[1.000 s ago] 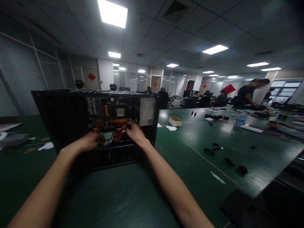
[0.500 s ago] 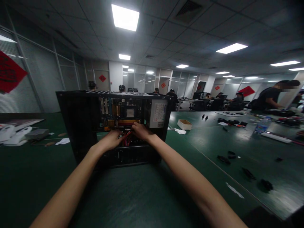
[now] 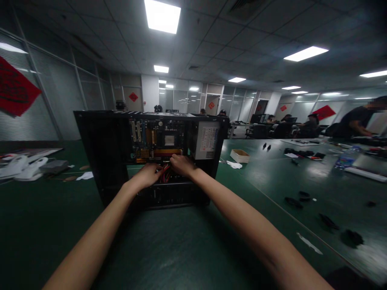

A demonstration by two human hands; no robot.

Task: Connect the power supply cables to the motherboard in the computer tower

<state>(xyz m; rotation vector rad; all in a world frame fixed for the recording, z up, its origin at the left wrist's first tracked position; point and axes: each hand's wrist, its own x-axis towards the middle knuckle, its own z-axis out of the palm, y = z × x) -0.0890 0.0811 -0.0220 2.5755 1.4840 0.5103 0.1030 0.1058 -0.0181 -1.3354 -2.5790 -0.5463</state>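
An open black computer case (image 3: 109,155) stands on the green table, its inside facing me. Within it are a motherboard (image 3: 178,128) and, at the upper right, a power supply (image 3: 207,140) with a white label. Both my hands reach into the lower middle of the case. My left hand (image 3: 148,174) has its fingers closed at the left side of a bundle of red and dark cables (image 3: 166,174). Just right of the bundle, my right hand (image 3: 182,165) is closed with its fingertips below the memory slots; whatever they pinch is hidden.
A small open box (image 3: 240,156) and white paper (image 3: 234,165) lie right of the case. Several black parts (image 3: 328,221) are scattered further right, near a plastic bottle (image 3: 347,156). White items (image 3: 22,167) and a grey box (image 3: 54,166) are at left. A person (image 3: 356,121) stands at far right.
The whole view has shifted slightly, so the case appears a little further right. My left hand's fingers have moved slightly at the cables; my right hand stays in nearly the same place.
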